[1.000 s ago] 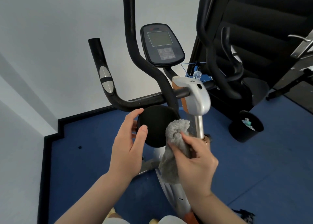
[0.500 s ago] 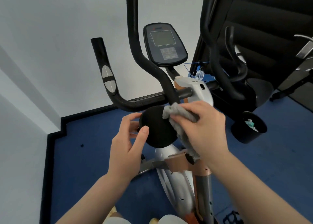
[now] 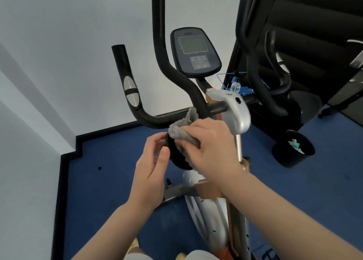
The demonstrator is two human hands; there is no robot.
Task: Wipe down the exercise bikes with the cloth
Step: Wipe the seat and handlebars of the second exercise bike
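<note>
An exercise bike (image 3: 238, 114) with a silver and orange body, black handlebars (image 3: 157, 120) and a dark console (image 3: 195, 51) stands in front of me. A round black knob (image 3: 176, 157) sits below the handlebar stem. My right hand (image 3: 212, 147) presses a grey fluffy cloth (image 3: 181, 130) onto the top and face of that knob. My left hand (image 3: 152, 173) holds the knob's left rim between thumb and fingers. Most of the knob is hidden under the cloth and hand.
White walls close the corner at left and behind. A blue floor (image 3: 117, 191) with black skirting lies below. A second black exercise machine (image 3: 275, 79) stands to the right, with a black waste bin (image 3: 293, 150) beside it and a large black padded frame (image 3: 314, 24) behind.
My right hand has carried the cloth up from the knob's right side and leftward across its top. My left hand has stayed on the knob's left rim.
</note>
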